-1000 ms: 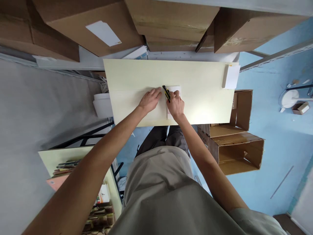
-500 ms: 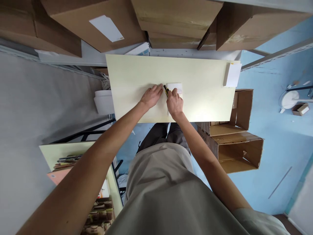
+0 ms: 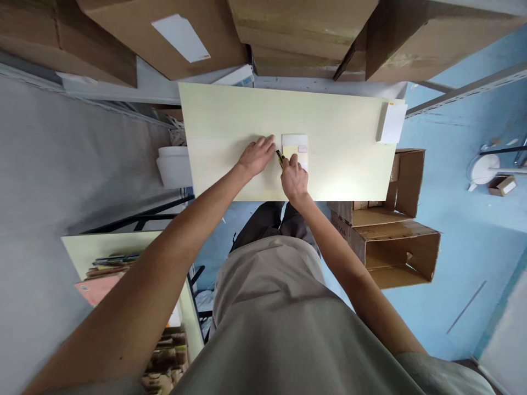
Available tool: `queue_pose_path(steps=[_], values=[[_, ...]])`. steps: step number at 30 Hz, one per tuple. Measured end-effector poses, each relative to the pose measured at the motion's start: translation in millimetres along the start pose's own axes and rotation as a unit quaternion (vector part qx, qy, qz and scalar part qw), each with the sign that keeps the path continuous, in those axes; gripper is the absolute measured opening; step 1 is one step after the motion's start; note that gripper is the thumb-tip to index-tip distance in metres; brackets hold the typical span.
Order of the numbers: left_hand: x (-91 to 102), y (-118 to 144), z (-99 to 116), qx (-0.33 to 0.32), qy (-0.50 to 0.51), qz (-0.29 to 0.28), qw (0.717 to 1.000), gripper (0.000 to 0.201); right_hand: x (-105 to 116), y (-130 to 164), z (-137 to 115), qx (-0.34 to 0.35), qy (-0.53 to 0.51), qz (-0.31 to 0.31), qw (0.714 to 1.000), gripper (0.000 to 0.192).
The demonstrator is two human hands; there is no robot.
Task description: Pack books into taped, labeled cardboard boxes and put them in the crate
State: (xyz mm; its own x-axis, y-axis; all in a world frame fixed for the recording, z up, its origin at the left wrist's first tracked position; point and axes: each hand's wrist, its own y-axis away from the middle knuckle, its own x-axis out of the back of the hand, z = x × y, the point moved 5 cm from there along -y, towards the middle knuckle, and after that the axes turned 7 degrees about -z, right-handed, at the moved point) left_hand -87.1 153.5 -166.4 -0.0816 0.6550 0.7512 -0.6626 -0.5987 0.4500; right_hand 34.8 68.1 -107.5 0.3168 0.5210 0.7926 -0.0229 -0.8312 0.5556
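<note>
My right hand (image 3: 295,181) is closed around a black-and-yellow utility knife (image 3: 280,158), whose end sticks out toward the upper left. Under and beyond those fingers lies a flat white packet (image 3: 294,139) with a yellow area and a small pinkish label; its lower part is covered by the hand. My left hand (image 3: 258,155) rests flat on the pale yellow tabletop (image 3: 222,126), fingers stretched toward the knife and holding nothing. A small gap separates the left fingertips from the packet.
A white box or stack (image 3: 392,123) sits at the table's right end. Large cardboard boxes (image 3: 304,33) line the shelf beyond. Open cartons (image 3: 401,255) stand on the floor at right, a white bucket (image 3: 175,166) at left. A side table (image 3: 111,238) at lower left carries stacked cardboard pieces.
My right hand has drawn back slightly toward my body with the knife, uncovering more of the packet's yellow area and label. The left hand stays flat in nearly the same place.
</note>
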Motion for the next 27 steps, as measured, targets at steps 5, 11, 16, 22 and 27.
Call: queue_pose_path(steps=[5,11,16,22,27], values=[[-2.3,1.0,1.4,-0.010,-0.046,-0.010,0.999,0.064,-6.9,20.0,-4.0,0.000,0.029,-0.023,0.999,0.045],[-7.1,0.1,0.6,-0.011,-0.055,-0.015,0.998,0.071,-13.1,43.7,-6.2,0.016,0.051,-0.051,0.997,0.047],[-11.2,-0.5,-2.4,-0.015,-0.063,-0.026,0.998,0.077,-18.8,59.0,-5.0,0.034,0.064,-0.062,0.995,0.045],[-15.7,-1.9,-4.5,-0.014,-0.059,-0.032,0.998,0.080,-27.7,78.9,-1.4,0.050,0.088,-0.096,0.990,0.043],[-17.9,-3.0,-4.0,0.001,-0.056,-0.037,0.998,0.082,-29.0,94.6,6.4,0.067,0.104,-0.116,0.986,0.045]])
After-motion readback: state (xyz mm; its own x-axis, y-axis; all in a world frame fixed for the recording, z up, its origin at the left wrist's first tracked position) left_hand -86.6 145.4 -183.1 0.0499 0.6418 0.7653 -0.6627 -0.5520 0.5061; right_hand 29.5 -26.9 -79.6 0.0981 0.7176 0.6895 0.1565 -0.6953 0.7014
